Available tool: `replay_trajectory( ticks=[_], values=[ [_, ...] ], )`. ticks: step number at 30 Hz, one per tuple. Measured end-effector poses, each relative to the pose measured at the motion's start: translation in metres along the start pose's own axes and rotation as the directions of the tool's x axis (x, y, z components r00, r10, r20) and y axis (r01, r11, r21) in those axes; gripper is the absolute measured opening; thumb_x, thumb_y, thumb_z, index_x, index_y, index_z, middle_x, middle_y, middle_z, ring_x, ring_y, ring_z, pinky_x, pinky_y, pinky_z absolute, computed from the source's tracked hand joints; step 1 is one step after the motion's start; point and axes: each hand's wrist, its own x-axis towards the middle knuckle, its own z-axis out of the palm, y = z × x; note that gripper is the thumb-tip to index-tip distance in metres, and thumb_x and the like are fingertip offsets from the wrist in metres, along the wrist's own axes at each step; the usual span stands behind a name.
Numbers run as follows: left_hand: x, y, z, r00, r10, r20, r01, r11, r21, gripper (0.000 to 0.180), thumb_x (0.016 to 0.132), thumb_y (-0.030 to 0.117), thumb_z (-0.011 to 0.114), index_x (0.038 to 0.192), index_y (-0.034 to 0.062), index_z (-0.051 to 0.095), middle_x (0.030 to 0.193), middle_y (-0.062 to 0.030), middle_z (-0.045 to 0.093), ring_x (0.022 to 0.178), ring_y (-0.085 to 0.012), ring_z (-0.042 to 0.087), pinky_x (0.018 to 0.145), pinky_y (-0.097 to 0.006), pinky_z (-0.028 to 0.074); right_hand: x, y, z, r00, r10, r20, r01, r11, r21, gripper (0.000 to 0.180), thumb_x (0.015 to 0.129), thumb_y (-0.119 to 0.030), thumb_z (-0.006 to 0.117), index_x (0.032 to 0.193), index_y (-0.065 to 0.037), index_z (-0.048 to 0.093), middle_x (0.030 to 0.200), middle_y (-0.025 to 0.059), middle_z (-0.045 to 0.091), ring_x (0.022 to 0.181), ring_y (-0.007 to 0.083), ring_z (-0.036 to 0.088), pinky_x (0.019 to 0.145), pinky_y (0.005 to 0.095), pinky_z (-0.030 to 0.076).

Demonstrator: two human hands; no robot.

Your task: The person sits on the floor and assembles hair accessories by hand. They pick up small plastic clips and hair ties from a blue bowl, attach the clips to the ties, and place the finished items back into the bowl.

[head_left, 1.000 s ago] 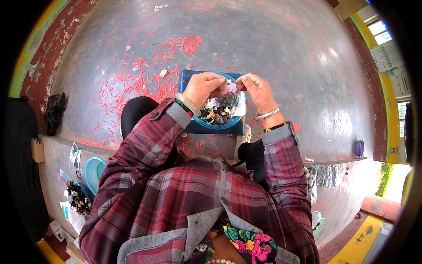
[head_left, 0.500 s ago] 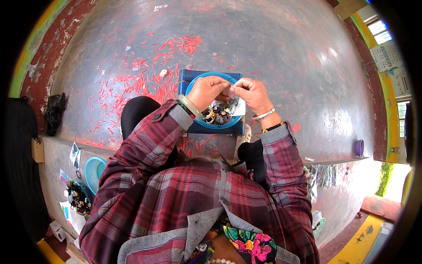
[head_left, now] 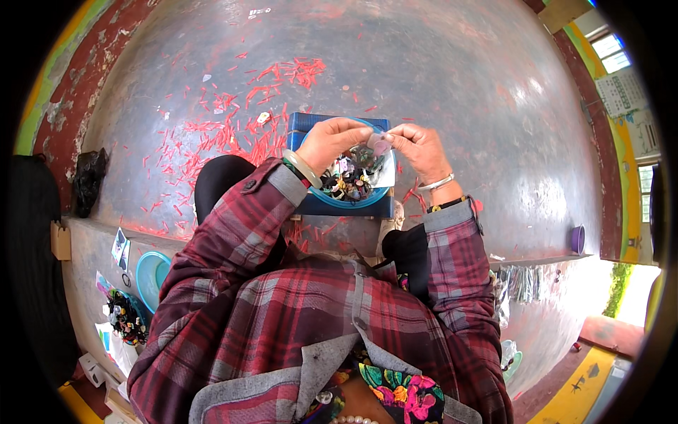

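Observation:
Over a blue basin (head_left: 357,203), both my hands are raised with a small pale lilac piece (head_left: 381,146) between their fingertips; its kind is too small to make out. My left hand (head_left: 330,146) is closed in a pinch at the piece's left side. On its right side, my right hand (head_left: 422,152) pinches it between thumb and forefinger. Beneath them, the basin holds a heap of small dark and multicoloured items (head_left: 346,182). A white card or sheet (head_left: 385,172) lies at the basin's right side. The basin rests on a blue stool-like stand (head_left: 304,123), partly hidden by my left hand.
Red scraps (head_left: 261,145) are scattered over the grey floor to the left and ahead. At lower left are a turquoise basin (head_left: 150,275) and a pile of small dark items (head_left: 126,318). A purple pot (head_left: 578,239) stands far right, and a black bag (head_left: 90,180) far left.
My hands have moved apart, the right one shifting slightly right and the left slightly left. The lilac piece now shows more fully between them.

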Motion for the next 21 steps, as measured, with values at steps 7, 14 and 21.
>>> replay_trajectory(
  ticks=[7, 14, 21],
  values=[
    [0.004, -0.015, 0.0, 0.989, 0.125, 0.078, -0.135, 0.981, 0.141, 0.021, 0.086, 0.014, 0.056, 0.093, -0.0037, 0.063, 0.083, -0.0039, 0.063, 0.078, -0.0085, 0.056, 0.072, -0.022, 0.045, 0.002, 0.007, 0.01, 0.999, 0.042, -0.015, -0.042, 0.999, -0.011, 0.016, 0.08, -0.015, 0.064, 0.075, 0.0, 0.064, 0.062, -0.0048, 0.052, 0.06, 0.0034, 0.042, 0.052, 0.0211, 0.034],
    [0.002, -0.01, 0.002, 0.99, 0.128, 0.052, -0.131, 0.99, 0.056, 0.02, 0.088, 0.014, 0.053, 0.088, -0.0028, 0.064, 0.078, -0.0019, 0.062, 0.071, -0.0061, 0.054, 0.066, -0.022, 0.045, 0.0, 0.001, 0.006, 1.0, 0.008, -0.014, -0.008, 1.0, 0.01, 0.021, 0.081, -0.02, 0.062, 0.075, 0.0, 0.062, 0.063, -0.0052, 0.051, 0.062, 0.0033, 0.043, 0.054, 0.0209, 0.034],
    [0.004, -0.009, -0.001, 0.995, 0.025, 0.092, -0.02, 0.998, -0.058, 0.02, 0.088, 0.016, 0.053, 0.089, -0.0011, 0.063, 0.079, -0.0001, 0.061, 0.068, -0.0059, 0.053, 0.063, -0.021, 0.043, 0.0, 0.003, 0.005, 1.0, -0.003, -0.025, 0.004, 1.0, 0.024, 0.022, 0.084, -0.02, 0.058, 0.078, 0.001, 0.062, 0.065, -0.0043, 0.052, 0.064, 0.0036, 0.044, 0.056, 0.0207, 0.037]
  ],
)
